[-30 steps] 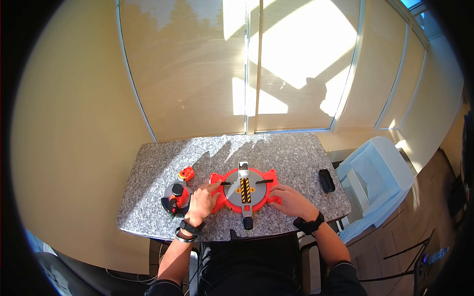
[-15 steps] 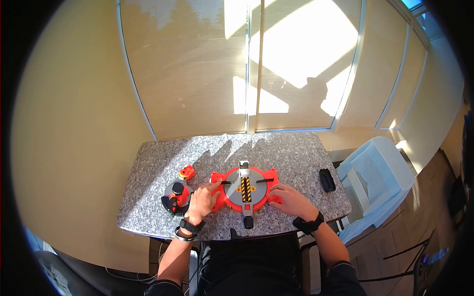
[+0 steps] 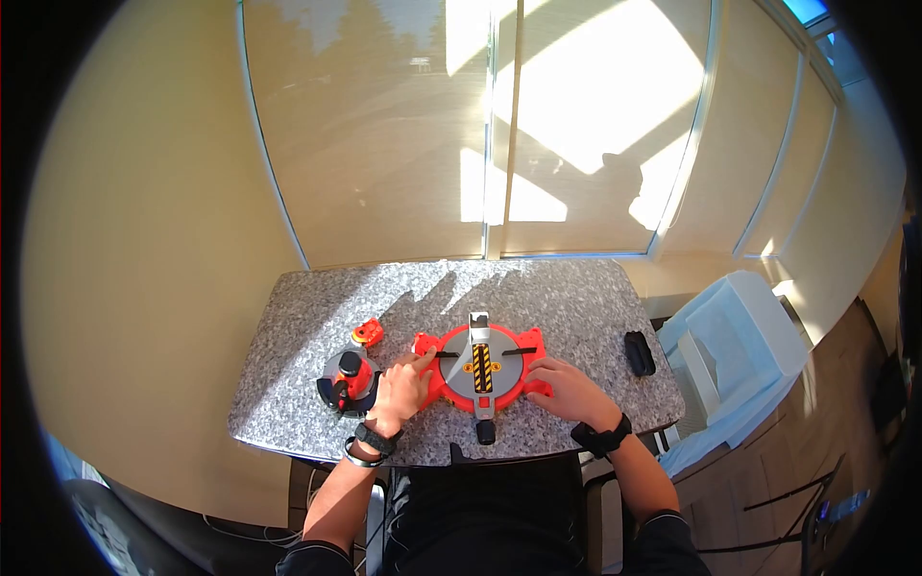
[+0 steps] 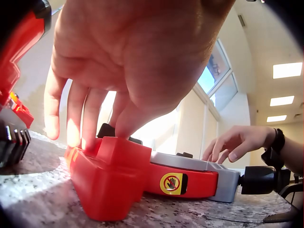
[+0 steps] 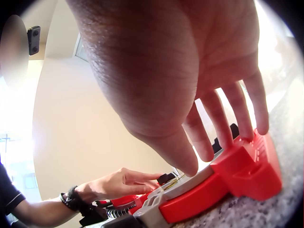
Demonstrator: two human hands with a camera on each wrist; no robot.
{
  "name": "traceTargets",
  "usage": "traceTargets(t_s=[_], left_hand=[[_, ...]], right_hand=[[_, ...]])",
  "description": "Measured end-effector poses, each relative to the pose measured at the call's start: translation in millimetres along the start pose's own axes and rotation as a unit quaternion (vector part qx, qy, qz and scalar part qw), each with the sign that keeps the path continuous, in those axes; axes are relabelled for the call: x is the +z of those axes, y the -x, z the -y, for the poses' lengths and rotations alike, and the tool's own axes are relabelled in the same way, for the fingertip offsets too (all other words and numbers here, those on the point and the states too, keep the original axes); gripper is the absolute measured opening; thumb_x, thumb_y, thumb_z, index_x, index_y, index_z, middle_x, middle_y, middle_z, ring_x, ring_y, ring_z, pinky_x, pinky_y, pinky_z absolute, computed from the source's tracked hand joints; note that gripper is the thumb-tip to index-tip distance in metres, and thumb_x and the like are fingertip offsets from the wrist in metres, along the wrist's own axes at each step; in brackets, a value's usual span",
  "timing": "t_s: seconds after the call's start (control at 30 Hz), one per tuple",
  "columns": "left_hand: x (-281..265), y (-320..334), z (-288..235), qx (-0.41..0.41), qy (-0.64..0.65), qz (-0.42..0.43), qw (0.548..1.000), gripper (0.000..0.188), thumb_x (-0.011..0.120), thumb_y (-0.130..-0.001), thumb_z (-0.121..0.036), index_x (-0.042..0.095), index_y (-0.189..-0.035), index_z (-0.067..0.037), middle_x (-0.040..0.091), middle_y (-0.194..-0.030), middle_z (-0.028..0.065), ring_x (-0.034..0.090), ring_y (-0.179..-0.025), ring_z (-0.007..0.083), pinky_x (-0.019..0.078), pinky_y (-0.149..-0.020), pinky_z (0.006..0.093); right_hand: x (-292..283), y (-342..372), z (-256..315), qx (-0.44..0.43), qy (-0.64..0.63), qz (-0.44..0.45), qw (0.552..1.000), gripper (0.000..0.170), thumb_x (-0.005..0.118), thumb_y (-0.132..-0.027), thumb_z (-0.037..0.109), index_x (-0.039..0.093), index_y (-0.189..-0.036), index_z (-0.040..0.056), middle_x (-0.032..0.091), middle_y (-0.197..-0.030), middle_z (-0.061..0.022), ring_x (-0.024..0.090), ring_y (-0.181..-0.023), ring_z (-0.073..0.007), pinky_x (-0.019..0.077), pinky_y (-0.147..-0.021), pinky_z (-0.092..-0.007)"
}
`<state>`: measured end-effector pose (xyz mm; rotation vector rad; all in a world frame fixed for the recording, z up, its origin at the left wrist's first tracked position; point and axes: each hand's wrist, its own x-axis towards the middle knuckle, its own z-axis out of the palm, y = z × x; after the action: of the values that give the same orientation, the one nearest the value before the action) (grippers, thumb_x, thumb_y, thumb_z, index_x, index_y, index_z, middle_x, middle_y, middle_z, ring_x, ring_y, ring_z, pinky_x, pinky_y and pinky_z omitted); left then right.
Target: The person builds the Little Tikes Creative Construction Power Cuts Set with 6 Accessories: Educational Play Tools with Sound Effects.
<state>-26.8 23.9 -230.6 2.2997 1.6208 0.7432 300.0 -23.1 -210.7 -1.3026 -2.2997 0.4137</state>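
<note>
A toy miter saw base point(image 3: 461, 379), red with a round grey turntable and a black-and-yellow striped strip, lies flat in the middle of the table. My left hand point(image 3: 403, 389) rests on its left red wing point(image 4: 109, 175), fingers fairly straight and fingertips down on the top. On the opposite side, my right hand point(image 3: 574, 394) touches the right red wing point(image 5: 251, 171) with extended fingertips. A black knob point(image 3: 487, 432) sticks out at the front of the base. Left of my left hand stands the red-and-black saw head point(image 3: 353, 374) with its dark guard.
Behind the saw head lies a small red and yellow piece point(image 3: 368, 332). A black case-like object point(image 3: 639, 354) sits near the right edge of the speckled grey table point(image 3: 567, 288). A chair draped in light blue cloth point(image 3: 740, 355) stands to the right, and window shades rise behind.
The head view has shifted slightly. Both hands stay on the wings of the base, and nothing on the table has visibly moved.
</note>
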Motion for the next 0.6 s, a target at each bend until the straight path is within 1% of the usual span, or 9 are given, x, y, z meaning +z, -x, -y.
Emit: traceTargets(t_s=[0.03, 0.1, 0.23, 0.33, 0.43, 0.5, 0.53, 0.6], left_hand=[[2.2, 0.2, 2.4, 0.0, 0.0, -0.001, 1.0, 0.046, 0.069, -0.093, -0.014, 0.064, -0.138, -0.017, 0.07, -0.119, 0.0166, 0.068, -0.104, 0.0416, 0.0572, -0.085, 0.0496], [9.4, 0.8, 8.7, 0.027, -0.036, -0.023, 0.999, 0.048, 0.066, -0.094, -0.02, 0.061, -0.142, -0.022, 0.072, -0.113, 0.0137, 0.071, -0.096, 0.04, 0.0589, -0.08, 0.0509], [6.9, 2.1, 5.0, 0.031, -0.037, -0.014, 0.999, 0.049, 0.065, -0.095, -0.019, 0.06, -0.143, -0.021, 0.072, -0.112, 0.0132, 0.071, -0.096, 0.0392, 0.0591, -0.079, 0.0504], [12.7, 4.2, 7.6, 0.037, -0.029, -0.033, 0.998, 0.049, 0.065, -0.095, -0.018, 0.059, -0.144, -0.02, 0.071, -0.111, 0.0137, 0.071, -0.096, 0.0391, 0.0593, -0.08, 0.0505], [15.4, 5.1, 9.5, 0.027, -0.034, -0.029, 0.999, 0.049, 0.064, -0.095, -0.017, 0.058, -0.144, -0.019, 0.07, -0.114, 0.0152, 0.07, -0.099, 0.0386, 0.0592, -0.08, 0.0499], [15.0, 5.6, 12.2, 0.029, -0.026, -0.012, 0.999, 0.055, 0.064, -0.095, -0.018, 0.053, -0.149, -0.019, 0.067, -0.121, 0.0182, 0.069, -0.103, 0.0397, 0.0584, -0.084, 0.0501], [12.8, 6.5, 11.7, 0.03, -0.026, -0.012, 0.999, 0.055, 0.064, -0.095, -0.018, 0.053, -0.149, -0.019, 0.067, -0.121, 0.0182, 0.069, -0.103, 0.0397, 0.0584, -0.084, 0.0501], [7.0, 10.3, 10.6, 0.055, -0.005, -0.012, 0.998, 0.061, 0.065, -0.095, -0.018, 0.046, -0.154, -0.017, 0.063, -0.129, 0.0206, 0.066, -0.108, 0.0428, 0.0569, -0.089, 0.0507]], right_hand=[[0.4, -0.1, -0.5, -0.001, 0.005, -0.003, 1.0, 0.023, 0.075, -0.088, 0.02, 0.071, -0.106, 0.006, 0.065, -0.125, -0.0138, 0.063, -0.117, -0.0344, 0.0504, -0.103, -0.043], [1.4, -0.2, -1.6, 0.0, 0.005, 0.001, 1.0, 0.023, 0.075, -0.088, 0.02, 0.071, -0.106, 0.006, 0.065, -0.125, -0.014, 0.063, -0.117, -0.0345, 0.0503, -0.103, -0.0431], [-0.2, 0.5, -0.2, 0.004, 0.002, 0.009, 1.0, 0.024, 0.075, -0.088, 0.02, 0.071, -0.107, 0.0056, 0.065, -0.125, -0.0146, 0.062, -0.118, -0.0346, 0.0502, -0.103, -0.0433], [1.2, 1.1, -2.4, -0.006, 0.009, 0.002, 1.0, 0.023, 0.074, -0.088, 0.019, 0.071, -0.106, 0.0053, 0.066, -0.124, -0.0147, 0.063, -0.117, -0.0348, 0.0505, -0.103, -0.0436], [-1.6, -0.7, -3.8, -0.009, -0.007, 0.011, 1.0, 0.022, 0.074, -0.088, 0.019, 0.071, -0.105, 0.005, 0.066, -0.124, -0.0149, 0.064, -0.116, -0.0352, 0.0509, -0.102, -0.0437], [-3.7, -1.3, -2.2, -0.006, -0.011, 0.013, 1.0, 0.022, 0.074, -0.088, 0.019, 0.07, -0.105, 0.0049, 0.066, -0.124, -0.015, 0.064, -0.116, -0.0354, 0.051, -0.101, -0.0438], [-4.3, -1.3, -1.5, -0.003, -0.015, 0.015, 1.0, 0.022, 0.074, -0.088, 0.019, 0.07, -0.105, 0.0048, 0.066, -0.123, -0.0151, 0.064, -0.115, -0.0356, 0.0511, -0.101, -0.0439], [-4.2, -1.5, -1.6, -0.003, -0.013, 0.016, 1.0, 0.022, 0.074, -0.088, 0.019, 0.07, -0.104, 0.0047, 0.066, -0.123, -0.0152, 0.064, -0.115, -0.0357, 0.0513, -0.101, -0.0437]])
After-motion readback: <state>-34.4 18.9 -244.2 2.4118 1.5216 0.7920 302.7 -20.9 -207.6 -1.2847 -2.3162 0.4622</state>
